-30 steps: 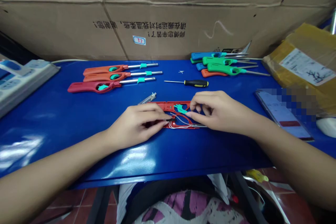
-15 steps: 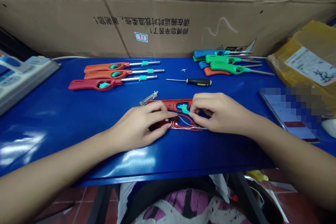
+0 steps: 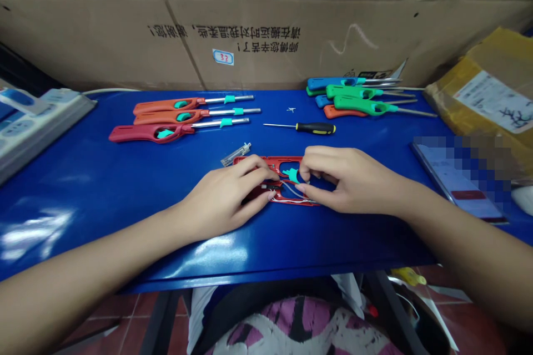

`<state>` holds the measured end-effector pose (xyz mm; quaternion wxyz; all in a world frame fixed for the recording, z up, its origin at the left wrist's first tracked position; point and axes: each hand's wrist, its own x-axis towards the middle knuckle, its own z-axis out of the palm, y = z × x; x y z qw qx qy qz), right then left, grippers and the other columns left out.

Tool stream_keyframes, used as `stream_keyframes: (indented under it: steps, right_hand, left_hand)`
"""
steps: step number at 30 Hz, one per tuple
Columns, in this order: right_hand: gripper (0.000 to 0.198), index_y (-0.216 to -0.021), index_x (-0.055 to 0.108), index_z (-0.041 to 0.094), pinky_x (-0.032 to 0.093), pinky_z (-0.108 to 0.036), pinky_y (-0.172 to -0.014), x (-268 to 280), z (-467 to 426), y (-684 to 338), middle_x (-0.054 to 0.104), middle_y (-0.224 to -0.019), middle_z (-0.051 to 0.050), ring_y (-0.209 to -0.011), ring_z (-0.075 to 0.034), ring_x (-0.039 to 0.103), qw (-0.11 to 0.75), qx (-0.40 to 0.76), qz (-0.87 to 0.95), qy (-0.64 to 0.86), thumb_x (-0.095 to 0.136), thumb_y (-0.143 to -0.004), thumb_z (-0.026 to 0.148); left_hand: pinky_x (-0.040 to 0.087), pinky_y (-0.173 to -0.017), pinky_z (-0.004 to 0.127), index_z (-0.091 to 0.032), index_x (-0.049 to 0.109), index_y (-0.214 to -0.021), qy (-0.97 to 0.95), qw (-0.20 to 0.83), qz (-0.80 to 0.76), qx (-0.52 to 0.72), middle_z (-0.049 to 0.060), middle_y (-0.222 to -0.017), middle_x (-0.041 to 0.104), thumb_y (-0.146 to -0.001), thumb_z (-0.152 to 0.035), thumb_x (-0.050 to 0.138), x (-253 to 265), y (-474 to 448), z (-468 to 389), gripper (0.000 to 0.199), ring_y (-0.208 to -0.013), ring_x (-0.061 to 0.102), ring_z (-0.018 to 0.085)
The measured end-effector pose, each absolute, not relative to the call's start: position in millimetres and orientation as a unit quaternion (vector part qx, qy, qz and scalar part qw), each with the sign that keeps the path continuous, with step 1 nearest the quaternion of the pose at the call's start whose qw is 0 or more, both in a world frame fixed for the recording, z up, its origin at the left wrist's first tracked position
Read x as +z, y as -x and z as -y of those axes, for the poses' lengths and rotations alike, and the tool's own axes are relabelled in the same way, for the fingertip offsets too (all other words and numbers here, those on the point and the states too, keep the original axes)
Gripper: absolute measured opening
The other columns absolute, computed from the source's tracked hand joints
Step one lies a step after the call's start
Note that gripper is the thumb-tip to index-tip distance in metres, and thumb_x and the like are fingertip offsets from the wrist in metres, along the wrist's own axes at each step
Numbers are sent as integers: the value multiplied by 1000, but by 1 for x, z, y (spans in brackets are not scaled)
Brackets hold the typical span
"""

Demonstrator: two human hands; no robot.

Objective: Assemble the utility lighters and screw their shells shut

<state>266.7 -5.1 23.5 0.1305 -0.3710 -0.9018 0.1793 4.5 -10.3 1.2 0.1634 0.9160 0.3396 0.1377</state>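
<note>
In the head view, an opened red lighter casing lies on the blue table in two halves. The far half (image 3: 297,160) appears bare, while thin wires and a black part show in the near half (image 3: 291,201). My left hand (image 3: 233,191) grips the left end of the near half with bent fingers, hiding much of it. Between the fingertips of my right hand (image 3: 345,177) is a small teal trigger (image 3: 291,175), held over the casing's handle openings. A clear fuel tank (image 3: 236,155) lies just beyond my left hand.
A screwdriver (image 3: 315,128) and several small screws (image 3: 291,109) lie farther back. Three assembled lighters (image 3: 166,117) rest at left; several others (image 3: 358,104) are piled at right. A power strip (image 3: 45,122), phone (image 3: 458,188), yellow package (image 3: 491,94) and large carton (image 3: 250,16) surround the work.
My right hand has shifted slightly toward me and left with the teal trigger. The fingers of my left hand have bent a little more over the near half.
</note>
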Motion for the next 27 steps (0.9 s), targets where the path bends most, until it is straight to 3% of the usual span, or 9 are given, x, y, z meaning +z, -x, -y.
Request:
stream_keyframes:
  steps: [6, 10, 18, 27]
  right_hand:
    - [10, -93, 65, 21, 37, -27, -69, 15, 8, -264, 63, -100, -1, -82, -13, 57, 108, 231, 904, 344, 60, -95, 29]
    - [5, -88, 66, 21, 38, -26, -69, 14, 8, -261, 63, -93, 1, -80, -12, 56, 121, 287, 885, 347, 62, -91, 20]
    - [10, -82, 63, 19, 37, -24, -62, 21, 5, -261, 57, -75, 3, -67, -10, 49, 154, 315, 859, 373, 61, -91, 19]
    - [10, -93, 68, 19, 42, -24, -73, 25, 8, -263, 66, -92, -1, -81, -12, 60, 84, 315, 908, 265, 60, -93, 13]
  left_hand:
    - [58, -85, 36, -23, 59, -122, -910, 174, -347, 144, 5, -125, 66, -102, -33, 52, 0, -3, 9, 24, -106, 68, 22]
    - [57, -83, 34, -23, 58, -124, -909, 171, -349, 152, 5, -124, 67, -101, -34, 55, -1, -2, 10, 26, -107, 68, 22]
    - [53, -75, 28, -21, 60, -120, -897, 198, -355, 176, 5, -117, 69, -99, -33, 58, -1, -1, 10, 24, -100, 68, 19]
    - [50, -73, 25, -20, 64, -110, -893, 218, -339, 198, 3, -107, 67, -98, -25, 58, -2, 1, 8, 14, -88, 64, 14]
